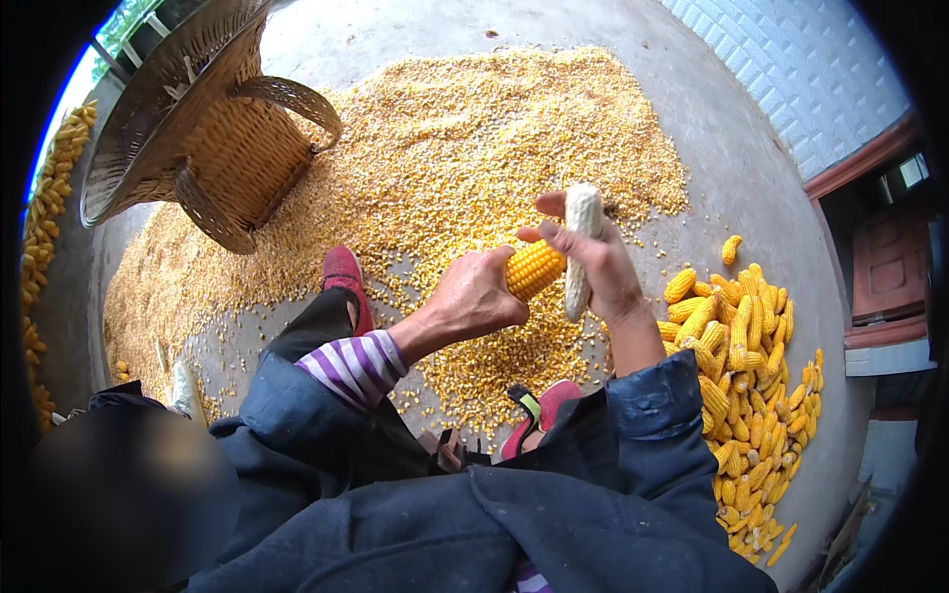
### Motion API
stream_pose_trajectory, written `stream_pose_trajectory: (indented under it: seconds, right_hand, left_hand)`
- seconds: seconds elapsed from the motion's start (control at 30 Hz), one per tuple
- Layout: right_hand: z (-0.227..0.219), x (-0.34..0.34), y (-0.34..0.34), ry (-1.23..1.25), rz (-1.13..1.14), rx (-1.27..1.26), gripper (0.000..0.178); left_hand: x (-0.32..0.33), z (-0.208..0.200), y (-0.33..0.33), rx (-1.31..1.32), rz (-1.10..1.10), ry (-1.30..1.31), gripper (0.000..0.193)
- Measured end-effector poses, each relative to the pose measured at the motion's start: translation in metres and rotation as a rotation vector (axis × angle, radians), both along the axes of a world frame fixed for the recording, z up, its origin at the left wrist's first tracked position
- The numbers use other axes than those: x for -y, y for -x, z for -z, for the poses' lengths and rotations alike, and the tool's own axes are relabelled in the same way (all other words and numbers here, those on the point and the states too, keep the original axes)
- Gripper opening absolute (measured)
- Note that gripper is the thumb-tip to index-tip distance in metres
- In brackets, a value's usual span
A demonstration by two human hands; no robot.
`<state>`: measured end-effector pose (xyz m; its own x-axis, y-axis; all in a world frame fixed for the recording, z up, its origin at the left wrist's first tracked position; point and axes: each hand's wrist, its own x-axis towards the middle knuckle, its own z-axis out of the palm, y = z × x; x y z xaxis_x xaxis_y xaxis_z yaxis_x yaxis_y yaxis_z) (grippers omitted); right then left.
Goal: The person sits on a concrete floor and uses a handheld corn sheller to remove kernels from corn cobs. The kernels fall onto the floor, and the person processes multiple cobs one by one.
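Note:
My left hand (481, 292) is closed around the near end of a yellow corn cob (535, 271), its kernels showing beyond my fingers. In my right hand (610, 265) is a pale, bare corncob (582, 252), held upright between thumb and palm. The bare cob stands right beside the far end of the yellow cob; whether they touch I cannot tell. Below both hands, loose corn kernels (514, 346) lie scattered between my feet and thicken into a wide spread ahead.
A large wicker basket (232, 148) with looped handles stands at the far left among the kernels. Whole corn cobs (751, 395) are heaped at my right. More cobs (44, 227) line the left edge. My red shoes (343, 282) rest on the concrete floor (722, 208).

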<state>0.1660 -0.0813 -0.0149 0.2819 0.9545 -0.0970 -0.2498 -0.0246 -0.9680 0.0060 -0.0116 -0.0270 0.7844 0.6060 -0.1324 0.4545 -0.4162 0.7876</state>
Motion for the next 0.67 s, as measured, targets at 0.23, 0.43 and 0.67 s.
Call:
stream_pose_trajectory:
  seconds: [0.23, 0.43, 0.67]
  right_hand:
    - [0.039, -0.02, 0.016, -0.106, 0.269, 0.503, 0.015]
    - [0.04, -0.024, -0.002, -0.18, 0.287, 0.284, 0.016]
    - [0.025, -0.011, 0.004, -0.011, -0.059, 0.416, 0.025]
  left_hand:
    - [0.008, 0.005, -0.009, -0.109, -0.148, 0.068, 0.031]
    - [0.0, 0.0, -0.01, 0.027, -0.037, 0.628, 0.026]
    - [-0.003, 0.009, -0.013, -0.245, 0.021, -0.205, 0.058]
